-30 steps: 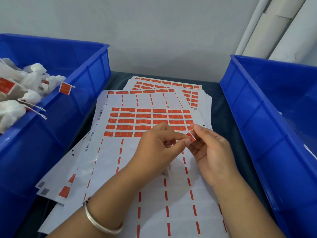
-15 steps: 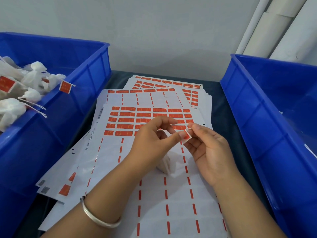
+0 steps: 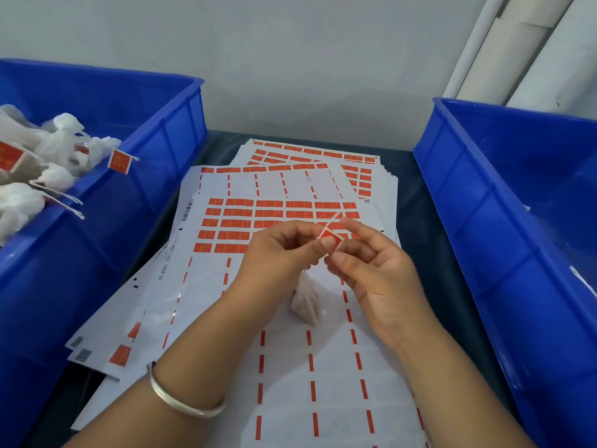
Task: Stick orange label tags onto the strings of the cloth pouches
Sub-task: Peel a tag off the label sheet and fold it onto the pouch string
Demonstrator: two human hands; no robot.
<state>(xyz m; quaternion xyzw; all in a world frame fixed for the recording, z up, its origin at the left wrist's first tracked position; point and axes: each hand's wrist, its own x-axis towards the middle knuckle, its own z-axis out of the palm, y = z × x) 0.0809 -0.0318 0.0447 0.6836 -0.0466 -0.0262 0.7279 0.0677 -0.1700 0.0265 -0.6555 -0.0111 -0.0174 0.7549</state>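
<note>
1. Head view: left hand and right hand meet above the white label sheets on the dark desk.
2. Left grip: thumb and forefinger pinching the small orange label tag; silver bangle on that wrist.
3. Right grip: fingertips curled, pinching the same tag from the other side, tag folded round the thin white string, which sticks up past the fingers.
4. Small white cloth pouch hangs or rests just below the hands on the sheets; cannot tell which.
5. Rows of unpeeled orange rectangular stickers lie on the sheet beyond the hands.
6. Blue plastic bin on the left holds a pile of tagged white pouches, one tag and strings over its rim.
7. Blue plastic bin on the right stands beside the sheets.
</note>
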